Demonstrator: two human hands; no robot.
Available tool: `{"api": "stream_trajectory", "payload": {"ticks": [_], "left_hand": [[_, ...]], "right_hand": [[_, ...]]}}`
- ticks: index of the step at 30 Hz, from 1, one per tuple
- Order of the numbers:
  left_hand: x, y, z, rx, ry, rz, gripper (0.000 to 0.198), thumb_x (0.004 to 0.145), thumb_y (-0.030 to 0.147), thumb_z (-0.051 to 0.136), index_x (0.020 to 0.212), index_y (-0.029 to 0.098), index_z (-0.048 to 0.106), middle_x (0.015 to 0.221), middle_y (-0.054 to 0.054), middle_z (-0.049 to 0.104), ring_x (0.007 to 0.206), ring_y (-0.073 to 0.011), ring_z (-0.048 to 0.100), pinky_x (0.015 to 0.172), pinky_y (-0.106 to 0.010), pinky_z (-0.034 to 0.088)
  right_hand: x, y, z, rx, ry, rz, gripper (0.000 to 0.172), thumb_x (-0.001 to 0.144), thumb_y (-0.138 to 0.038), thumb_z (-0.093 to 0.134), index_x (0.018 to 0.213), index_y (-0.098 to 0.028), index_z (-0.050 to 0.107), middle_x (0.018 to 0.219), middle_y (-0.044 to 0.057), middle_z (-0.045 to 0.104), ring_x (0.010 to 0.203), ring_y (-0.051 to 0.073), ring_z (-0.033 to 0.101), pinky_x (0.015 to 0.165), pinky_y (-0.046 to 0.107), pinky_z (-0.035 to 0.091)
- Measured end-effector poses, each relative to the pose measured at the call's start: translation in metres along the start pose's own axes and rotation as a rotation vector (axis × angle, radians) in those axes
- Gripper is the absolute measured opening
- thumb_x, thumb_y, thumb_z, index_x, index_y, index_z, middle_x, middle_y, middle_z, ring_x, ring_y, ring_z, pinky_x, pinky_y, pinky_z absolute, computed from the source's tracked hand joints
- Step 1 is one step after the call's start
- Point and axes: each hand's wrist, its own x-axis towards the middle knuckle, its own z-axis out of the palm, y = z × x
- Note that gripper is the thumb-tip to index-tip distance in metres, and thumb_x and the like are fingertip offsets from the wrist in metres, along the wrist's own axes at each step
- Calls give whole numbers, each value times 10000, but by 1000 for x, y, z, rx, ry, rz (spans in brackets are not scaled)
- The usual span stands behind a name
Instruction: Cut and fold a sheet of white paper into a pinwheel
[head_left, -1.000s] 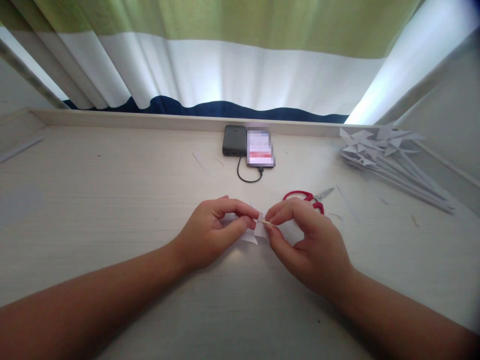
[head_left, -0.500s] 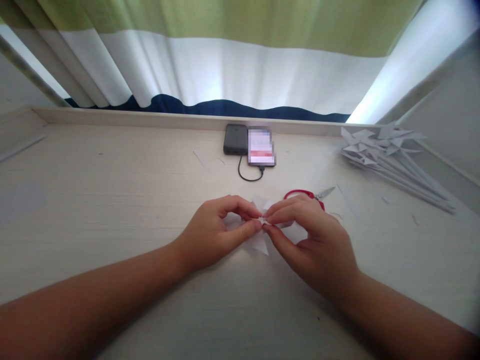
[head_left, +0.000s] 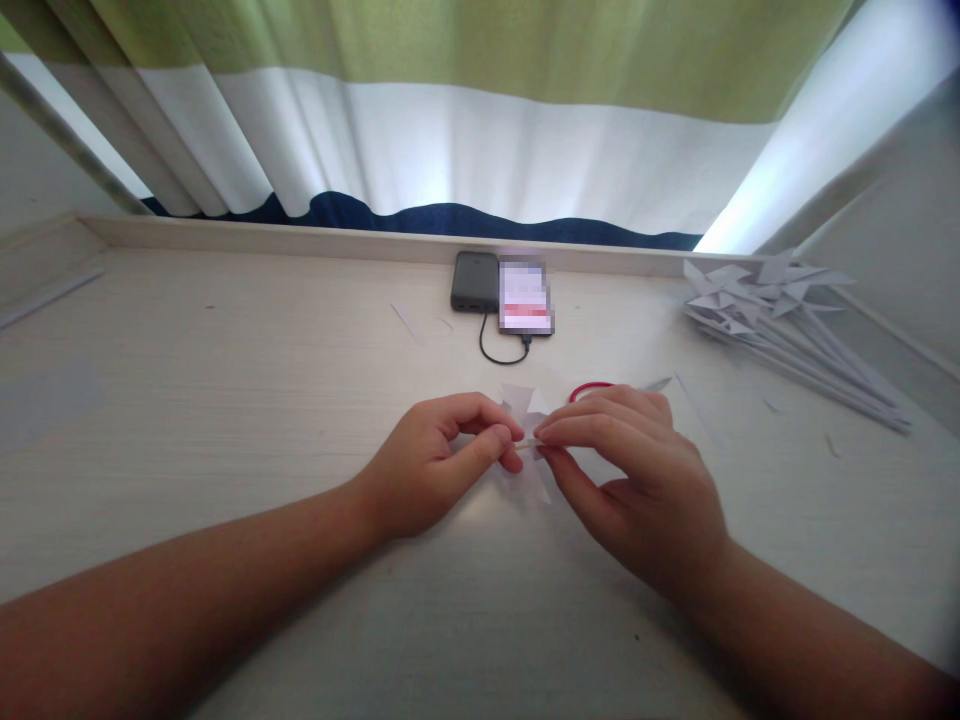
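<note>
Near the middle of the table, my left hand is closed, thumb and index finger pinching one end of a thin pale strip. The strip's other end runs to the fingertips of my right hand, which are pressed together on it. Around and beneath the fingertips spreads a white paper pinwheel; its points show above and below my fingers, and its centre is partly hidden. Red-handled scissors lie just behind my right hand, which covers much of them.
A dark power bank is cabled to a phone at the back. Several paper pinwheels on white sticks are piled at the back right. Paper scraps lie about, and a pale sheet is at the left.
My fingertips have drawn slightly apart, my right hand shifting a little right, and the strip now shows between them. The right hand covers more of the scissors.
</note>
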Motion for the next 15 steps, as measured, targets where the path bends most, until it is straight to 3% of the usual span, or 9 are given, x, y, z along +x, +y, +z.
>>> {"api": "stream_trajectory", "payload": {"ticks": [8,15], "left_hand": [[2,2,0,119,-7,32,102,820,195,616,892,163,681,841,-28,723,799,-159,660,784,-304,508],[1,-2,3,157,23,34,112,836,228,616,909,175,682,883,-22,717,817,-148,654,767,-278,505]], "right_hand": [[1,-2,0,15,-17,6,119,773,-94,645,806,-206,625,850,24,702,832,203,593,815,405,439],[-3,-5,-1,-16,-87,3,103,803,-93,617,843,-188,622,871,15,699,710,127,613,614,255,461]]}}
